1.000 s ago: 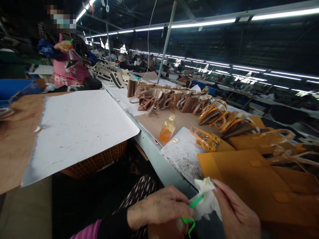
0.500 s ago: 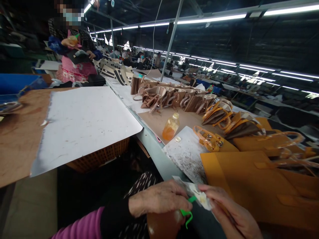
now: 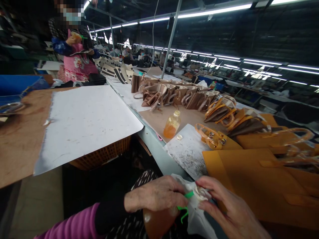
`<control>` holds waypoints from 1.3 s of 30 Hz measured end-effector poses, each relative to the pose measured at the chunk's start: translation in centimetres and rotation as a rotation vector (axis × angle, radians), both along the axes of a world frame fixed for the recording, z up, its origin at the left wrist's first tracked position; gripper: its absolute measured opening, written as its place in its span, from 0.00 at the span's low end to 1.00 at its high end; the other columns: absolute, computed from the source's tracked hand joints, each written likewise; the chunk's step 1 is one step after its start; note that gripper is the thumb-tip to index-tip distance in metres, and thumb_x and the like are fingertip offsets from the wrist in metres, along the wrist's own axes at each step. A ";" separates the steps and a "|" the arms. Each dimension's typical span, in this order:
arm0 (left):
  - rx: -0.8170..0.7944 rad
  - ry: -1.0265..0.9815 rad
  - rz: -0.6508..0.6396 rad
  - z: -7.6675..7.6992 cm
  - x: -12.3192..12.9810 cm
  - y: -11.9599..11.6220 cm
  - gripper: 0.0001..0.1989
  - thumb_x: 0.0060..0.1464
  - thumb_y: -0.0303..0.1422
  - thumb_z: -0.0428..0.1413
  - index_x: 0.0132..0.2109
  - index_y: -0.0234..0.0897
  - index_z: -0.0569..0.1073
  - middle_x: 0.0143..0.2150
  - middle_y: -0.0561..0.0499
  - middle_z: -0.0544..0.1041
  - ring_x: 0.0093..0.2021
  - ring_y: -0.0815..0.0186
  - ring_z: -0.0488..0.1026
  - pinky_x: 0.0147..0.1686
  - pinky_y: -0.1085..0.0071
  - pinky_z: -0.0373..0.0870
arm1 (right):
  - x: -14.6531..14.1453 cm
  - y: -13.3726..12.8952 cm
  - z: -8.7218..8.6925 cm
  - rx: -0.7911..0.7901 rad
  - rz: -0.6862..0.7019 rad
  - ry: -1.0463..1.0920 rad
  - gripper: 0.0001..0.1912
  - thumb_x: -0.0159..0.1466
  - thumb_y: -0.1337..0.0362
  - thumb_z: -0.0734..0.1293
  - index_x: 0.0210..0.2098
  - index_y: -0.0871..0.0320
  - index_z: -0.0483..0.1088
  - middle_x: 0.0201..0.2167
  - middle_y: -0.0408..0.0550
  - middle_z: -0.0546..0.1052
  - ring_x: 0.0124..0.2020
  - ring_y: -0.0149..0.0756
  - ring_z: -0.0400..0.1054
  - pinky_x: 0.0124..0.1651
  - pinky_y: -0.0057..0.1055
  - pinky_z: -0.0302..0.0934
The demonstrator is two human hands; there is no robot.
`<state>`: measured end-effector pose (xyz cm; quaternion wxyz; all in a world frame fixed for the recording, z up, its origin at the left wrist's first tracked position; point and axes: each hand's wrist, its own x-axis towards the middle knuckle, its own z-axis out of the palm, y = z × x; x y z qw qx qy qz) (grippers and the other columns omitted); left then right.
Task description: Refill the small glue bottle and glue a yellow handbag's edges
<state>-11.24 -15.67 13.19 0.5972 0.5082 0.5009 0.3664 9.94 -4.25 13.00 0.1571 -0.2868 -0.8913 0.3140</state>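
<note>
My left hand (image 3: 158, 196) is wrapped round the upper part of a squeeze bottle (image 3: 156, 220) of amber-brown content, held tilted above my lap. Bright green parts of its top (image 3: 189, 194) show beside my fingers, and a thin green strip curls down below them. A white cloth or tissue (image 3: 198, 217) hangs crumpled between my hands. My right hand (image 3: 226, 209) pinches this cloth between thumb and fingers at the right end of the green top. The bottle's tip is hidden by the cloth.
A clear bottle of orange liquid (image 3: 171, 125) stands on the bench beside a small white cap (image 3: 179, 136) and a stained sheet (image 3: 185, 151). Mustard bag pieces (image 3: 249, 179) lie right; brown bags (image 3: 178, 94) stand behind. A white board (image 3: 92, 122) is left. A co-worker (image 3: 74, 49) stands beyond.
The cloth has spread out and hangs lower. My right fingers have closed in on it near the green top. The co-worker has shifted the held items.
</note>
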 end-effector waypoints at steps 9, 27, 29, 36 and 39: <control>-0.043 0.102 -0.041 -0.1 -0.5 0.1 0.09 0.53 0.34 0.56 0.27 0.35 0.69 0.21 0.57 0.62 0.23 0.73 0.59 0.22 0.74 0.52 | -1.0 1.1 1.8 0.261 0.175 -0.269 0.20 0.61 0.64 0.64 0.51 0.53 0.78 0.60 0.53 0.71 0.59 0.50 0.67 0.58 0.44 0.65; 0.020 0.080 -0.107 0.4 -0.7 -0.2 0.08 0.52 0.30 0.55 0.26 0.35 0.66 0.22 0.58 0.61 0.24 0.73 0.58 0.24 0.74 0.52 | -2.7 -0.7 4.2 -0.009 0.357 -0.314 0.12 0.64 0.73 0.62 0.38 0.53 0.75 0.36 0.42 0.74 0.37 0.31 0.70 0.39 0.26 0.62; 0.010 0.101 -0.124 0.2 -0.8 -0.2 0.10 0.52 0.32 0.56 0.26 0.35 0.65 0.21 0.58 0.60 0.24 0.73 0.57 0.22 0.74 0.51 | -2.8 -0.8 3.6 0.118 0.408 -0.311 0.12 0.64 0.75 0.61 0.38 0.54 0.73 0.34 0.41 0.73 0.35 0.32 0.70 0.36 0.26 0.63; -0.009 0.119 -0.218 -0.7 -1.1 0.1 0.08 0.55 0.34 0.55 0.30 0.36 0.70 0.23 0.59 0.65 0.25 0.73 0.61 0.25 0.78 0.58 | -2.9 -3.0 2.9 0.807 0.407 0.013 0.20 0.50 0.83 0.56 0.31 0.56 0.70 0.26 0.44 0.74 0.26 0.38 0.70 0.28 0.33 0.63; 0.033 0.135 -0.253 -0.8 -1.0 0.2 0.10 0.57 0.36 0.54 0.30 0.36 0.68 0.23 0.59 0.64 0.25 0.74 0.60 0.25 0.78 0.58 | -2.4 -3.9 3.3 0.948 0.361 0.050 0.23 0.49 0.84 0.53 0.34 0.58 0.70 0.28 0.46 0.76 0.29 0.37 0.72 0.34 0.33 0.64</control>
